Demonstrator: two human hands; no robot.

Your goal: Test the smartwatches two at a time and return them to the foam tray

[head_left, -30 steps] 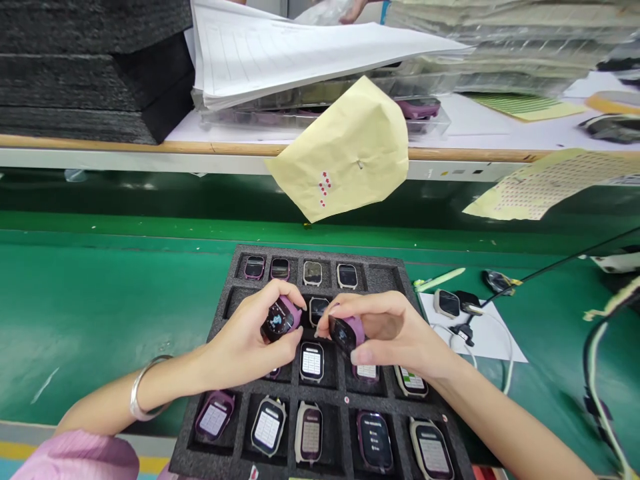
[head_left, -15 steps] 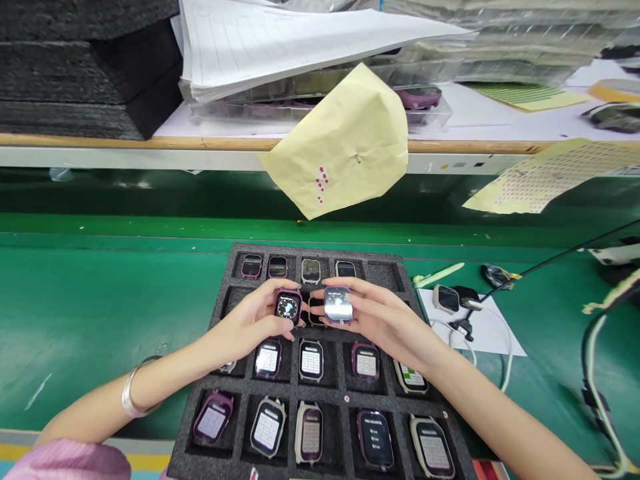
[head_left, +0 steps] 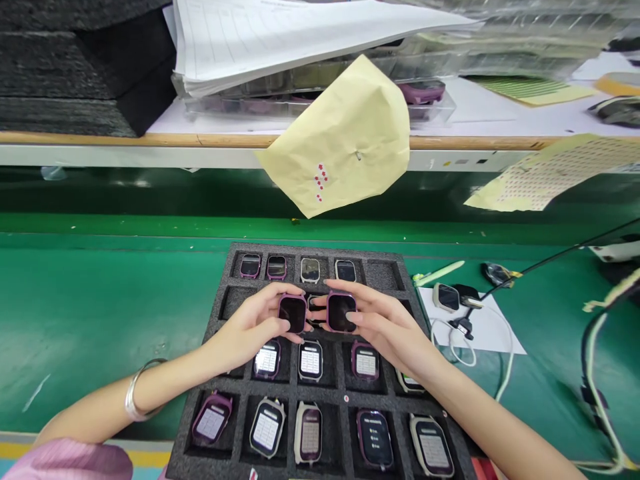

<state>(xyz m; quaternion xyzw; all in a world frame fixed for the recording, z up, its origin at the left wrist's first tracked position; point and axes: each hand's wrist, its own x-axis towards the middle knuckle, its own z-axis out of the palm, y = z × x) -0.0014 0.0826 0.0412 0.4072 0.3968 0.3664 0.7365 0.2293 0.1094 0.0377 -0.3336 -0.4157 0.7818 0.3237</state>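
Observation:
My left hand [head_left: 266,315] grips a purple smartwatch case [head_left: 293,313] without straps, its screen dark, thumb on the lower edge. A second purple smartwatch case [head_left: 341,311] is pinched in my right hand [head_left: 377,312], also dark, with the thumb over the lower right of its glass. Both are held side by side above a black foam tray [head_left: 345,427]. Several more watch cases sit in the tray's compartments, such as a purple one [head_left: 365,360] and a silver one [head_left: 311,361] with lit screens. My fingers partly hide a watch in the second row.
On the green bench [head_left: 125,293], right of the tray, a watch [head_left: 446,297] and white cables lie on a paper sheet [head_left: 495,333]; a pale green pen [head_left: 440,274] is behind. Above, a shelf edge [head_left: 200,140] carries papers, black foam blocks [head_left: 60,73] and a hanging yellow sheet [head_left: 345,140].
The screens of both held watches have gone from lit to dark. The right-hand watch has tilted, losing its bright glare, and my right thumb now rests on its glass.

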